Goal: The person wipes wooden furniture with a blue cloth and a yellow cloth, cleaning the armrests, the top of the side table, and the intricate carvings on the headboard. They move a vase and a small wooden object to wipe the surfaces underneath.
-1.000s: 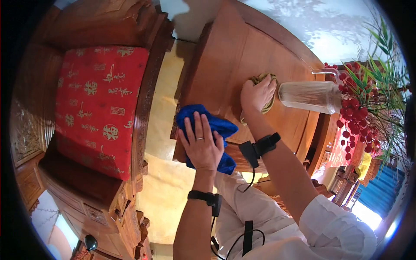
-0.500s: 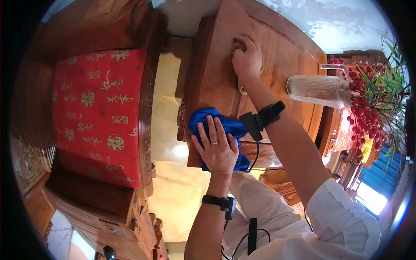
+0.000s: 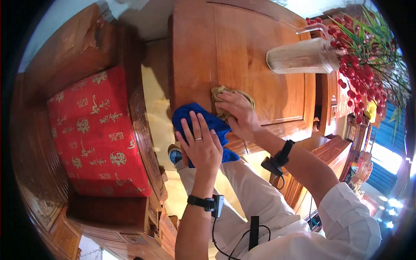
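Hiding beneath the left fingers (image 3: 196, 125), part of the blue cloth (image 3: 220, 125).

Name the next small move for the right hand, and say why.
Perhaps slide the right hand and its tan cloth out across the wooden tabletop, short of the clear pitcher: open surface lies beyond, while the blue cloth under the left hand sits close by on the near side.

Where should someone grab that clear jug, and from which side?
The jug is probably best held by its handle, approached from the side away from the right hand: the loop sticks out there, the body is broader, and red berries crowd the mouth.
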The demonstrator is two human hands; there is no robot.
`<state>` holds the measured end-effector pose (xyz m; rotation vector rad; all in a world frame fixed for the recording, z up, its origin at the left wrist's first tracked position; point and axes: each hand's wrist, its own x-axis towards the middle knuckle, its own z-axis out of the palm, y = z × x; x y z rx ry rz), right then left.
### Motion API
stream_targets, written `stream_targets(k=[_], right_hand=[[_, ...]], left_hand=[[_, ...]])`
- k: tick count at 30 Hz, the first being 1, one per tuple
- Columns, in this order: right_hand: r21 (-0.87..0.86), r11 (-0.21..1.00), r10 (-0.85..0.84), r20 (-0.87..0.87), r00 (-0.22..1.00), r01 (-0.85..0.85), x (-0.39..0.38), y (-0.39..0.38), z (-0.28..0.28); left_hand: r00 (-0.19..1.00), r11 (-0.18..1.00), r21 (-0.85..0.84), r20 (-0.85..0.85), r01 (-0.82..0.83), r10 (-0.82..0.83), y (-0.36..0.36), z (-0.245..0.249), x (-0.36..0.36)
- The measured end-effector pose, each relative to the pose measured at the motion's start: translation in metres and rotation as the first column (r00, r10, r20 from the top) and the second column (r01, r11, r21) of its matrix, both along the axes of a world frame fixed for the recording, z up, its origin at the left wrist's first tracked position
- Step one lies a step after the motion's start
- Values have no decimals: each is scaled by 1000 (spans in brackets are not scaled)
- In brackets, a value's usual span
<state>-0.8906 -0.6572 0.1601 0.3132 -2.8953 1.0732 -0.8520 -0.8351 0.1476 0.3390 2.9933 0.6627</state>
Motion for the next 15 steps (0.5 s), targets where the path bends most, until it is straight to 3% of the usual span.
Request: stream_targets(k=[4, 6, 8, 11, 15], right_hand=[[142, 975, -161, -68, 985, 170, 44, 13, -2], [247, 866, -412, -142, 900, 435, 54, 26, -6], [346, 768, -522, -147, 840, 538, 68, 45, -3], [351, 610, -706, -165, 688, 711, 102, 87, -20], [248, 457, -854, -147, 499, 854, 87, 87, -27]], left_hand=[[992, 992, 18, -26, 127, -127, -19, 1, -12], [985, 985, 8, -32, 171, -170, -25, 2, -19], [976, 978, 2, -57, 210, -210, -29, 1, -23], [972, 974, -8, -72, 226, -226, -30, 0, -25], [978, 984, 42, -118, 175, -169, -31, -6, -25]])
